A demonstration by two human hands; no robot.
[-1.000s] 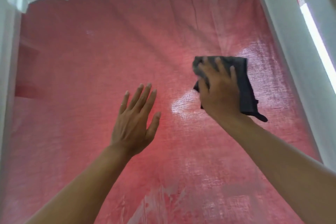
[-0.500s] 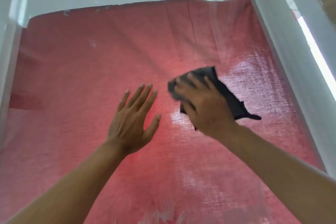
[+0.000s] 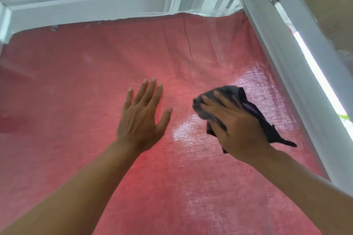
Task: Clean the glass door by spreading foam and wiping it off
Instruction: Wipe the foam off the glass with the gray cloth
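Left hand [image 3: 142, 118] flat on glass door [image 3: 76, 82], cloth [image 3: 254, 112] under right hand [image 3: 238, 129] beside it

dark cloth [image 3: 248, 107] partly hidden under right hand [image 3: 238, 128]; forearms cut off
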